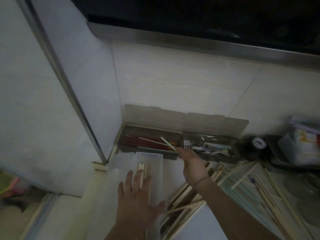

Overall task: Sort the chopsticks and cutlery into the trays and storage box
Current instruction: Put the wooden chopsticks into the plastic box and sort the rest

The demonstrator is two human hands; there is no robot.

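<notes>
Two hands split the work: the left hand (138, 198) lies flat, fingers straight and spread, on the clear storage box (149, 163) at 6 o'clock, likely to steady it, a few pale chopsticks already inside. Right hand (192, 161) pinches a pale chopstick pair (168, 144) over the dark chopstick tray (150, 141) at centre, which holds red ones; probably dropping or picking there. Cutlery tray (211, 148) sits touching at its 3 o'clock; unsorted chopsticks (242, 187) lie loose at 4 o'clock.
</notes>
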